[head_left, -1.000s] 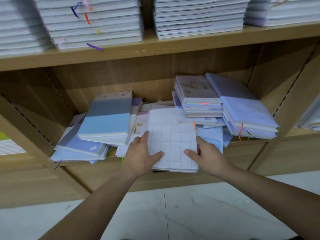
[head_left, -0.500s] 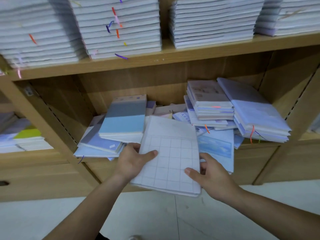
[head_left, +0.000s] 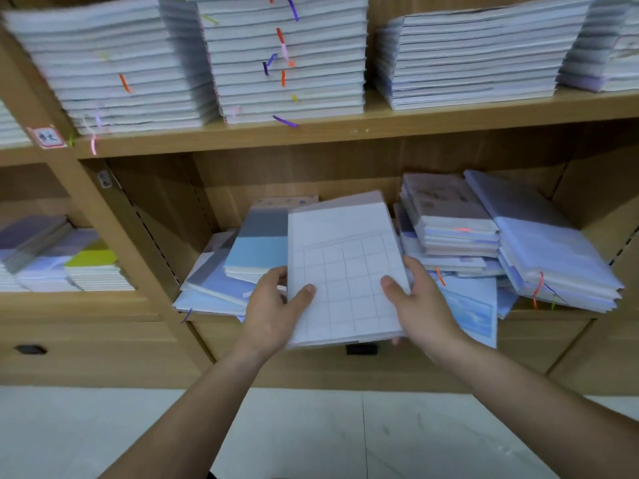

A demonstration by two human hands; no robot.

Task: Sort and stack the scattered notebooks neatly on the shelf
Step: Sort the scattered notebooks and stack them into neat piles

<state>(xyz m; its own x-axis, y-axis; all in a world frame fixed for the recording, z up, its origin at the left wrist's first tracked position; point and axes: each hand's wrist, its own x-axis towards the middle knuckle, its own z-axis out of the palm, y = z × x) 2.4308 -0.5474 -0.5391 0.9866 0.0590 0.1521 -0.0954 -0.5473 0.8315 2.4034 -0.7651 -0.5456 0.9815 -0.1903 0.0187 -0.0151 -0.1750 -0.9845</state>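
Work at a wooden shelf (head_left: 380, 133): grid notebook (head_left: 345, 271) held up in front of the lower compartment, gripped by both long edges, near end out past the shelf's front edge. Left hand (head_left: 273, 309) clamped on the left edge, thumb flat across the white cover, fingers tucked out of sight beneath. Right hand (head_left: 422, 305) clamped on the right edge, thumb on top, fingers curled under. Strip of pinkish cover showing past the far end; cannot tell whether from the same notebook or a second one below it.

Just left, behind the left hand, a blue-and-grey notebook (head_left: 257, 247) lying crooked on a loose pile (head_left: 214, 288) of pale blue and lilac covers, one corner over the shelf's front. To the right, a short stack (head_left: 449, 223) with a pinkish top, and beside it a lilac stack (head_left: 553, 257) sloping down to the right, orange ribbon markers hanging from both. Under those, a sky-blue notebook (head_left: 473, 305) jutting over the edge, beside the right hand.

On the board above, tall, squared-up white stacks (head_left: 287, 63) with coloured ribbons. Small red-bordered label (head_left: 48, 137) on the upright at left. In the next compartment over, low stacks, among them a yellow-green notebook (head_left: 91, 259). Pale tiled floor (head_left: 311, 437) below
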